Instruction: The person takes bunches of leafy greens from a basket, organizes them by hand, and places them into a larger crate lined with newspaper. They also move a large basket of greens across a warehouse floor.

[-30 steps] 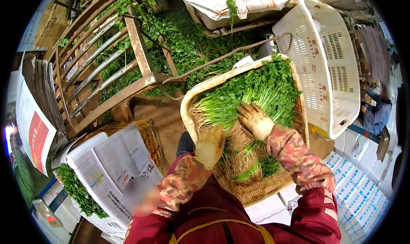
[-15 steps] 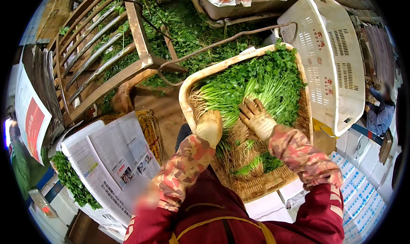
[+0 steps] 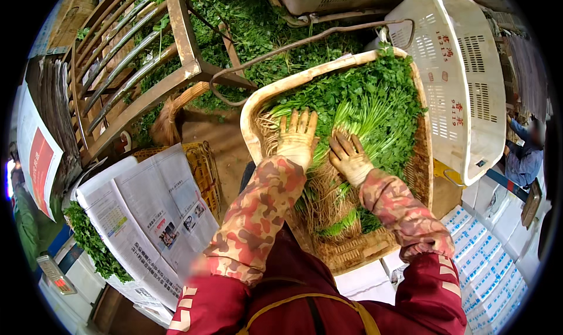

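Note:
Bunches of coriander [image 3: 381, 94], with green leaves, pale stems and brown stringy roots, fill a worn plastic basket [image 3: 366, 253] in front of me. My left hand [image 3: 297, 138], in a soiled pale glove, lies flat on the stems at the basket's left side, fingers stretched and slightly apart. Beside it, my right hand [image 3: 350, 161], gloved the same way, rests with spread fingers where the stems meet the roots of the middle bunch. Neither hand is closed round anything. More roots [image 3: 325, 203] and a few leaves show below the hands.
A bent metal rod [image 3: 305, 41] crosses behind the basket. Left stands a slatted metal-framed chair [image 3: 190, 71], with loose greens [image 3: 264, 36] behind it. A tall white crate [image 3: 437, 94] stands right. Newspaper [image 3: 158, 212] covers greens at lower left. Another person [image 3: 524, 159] is at far right.
My left hand has moved up and turned from a curled hold at the basket's left edge to lying flat with fingers stretched. My right hand stays almost in place. The view has shifted slightly.

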Available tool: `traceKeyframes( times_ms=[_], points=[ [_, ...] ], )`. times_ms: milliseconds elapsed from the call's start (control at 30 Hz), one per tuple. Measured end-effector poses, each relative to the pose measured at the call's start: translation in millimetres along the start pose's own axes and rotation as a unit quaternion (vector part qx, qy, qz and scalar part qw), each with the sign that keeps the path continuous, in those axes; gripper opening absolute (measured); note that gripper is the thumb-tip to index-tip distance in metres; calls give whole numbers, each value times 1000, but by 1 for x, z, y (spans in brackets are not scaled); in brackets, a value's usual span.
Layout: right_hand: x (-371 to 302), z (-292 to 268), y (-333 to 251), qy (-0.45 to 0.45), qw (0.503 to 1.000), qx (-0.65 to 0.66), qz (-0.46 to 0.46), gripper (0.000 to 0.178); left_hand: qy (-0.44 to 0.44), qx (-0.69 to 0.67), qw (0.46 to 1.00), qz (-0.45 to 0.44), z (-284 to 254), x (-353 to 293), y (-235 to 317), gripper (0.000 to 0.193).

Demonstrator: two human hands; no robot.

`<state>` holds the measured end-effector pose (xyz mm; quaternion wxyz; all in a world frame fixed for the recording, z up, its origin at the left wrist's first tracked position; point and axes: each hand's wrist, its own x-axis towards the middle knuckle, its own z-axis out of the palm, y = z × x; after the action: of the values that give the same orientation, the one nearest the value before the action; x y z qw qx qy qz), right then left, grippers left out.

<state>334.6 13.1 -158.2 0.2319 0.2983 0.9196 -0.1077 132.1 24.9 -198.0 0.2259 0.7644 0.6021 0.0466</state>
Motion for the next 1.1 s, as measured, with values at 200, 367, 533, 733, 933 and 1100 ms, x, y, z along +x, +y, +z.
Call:
traceKeyframes(
  times_ms=[200,367,533,733,933,1100],
  points=[
    [-34,-36,27,52,992,115,-13,26,10,-11,1000,3,5,-5,-4,65],
    [-66,-59,47,140,976,166,-27,32,22,-12,1000,2,3,-5,0,66],
    [-78,-67,64,185,963,197,-5,48,13,15,1000,7,-3,-4,3,67],
    [-78,-58,67,183,960,213,-3,58,-10,-206,979,-4,-46,-44,50,49],
    [-75,-59,65,189,959,211,-2,43,94,-263,960,-26,-40,-17,55,49],
    [-62,-57,46,217,947,230,48,72,-31,-492,867,-67,-16,-26,64,29]
  ],
)
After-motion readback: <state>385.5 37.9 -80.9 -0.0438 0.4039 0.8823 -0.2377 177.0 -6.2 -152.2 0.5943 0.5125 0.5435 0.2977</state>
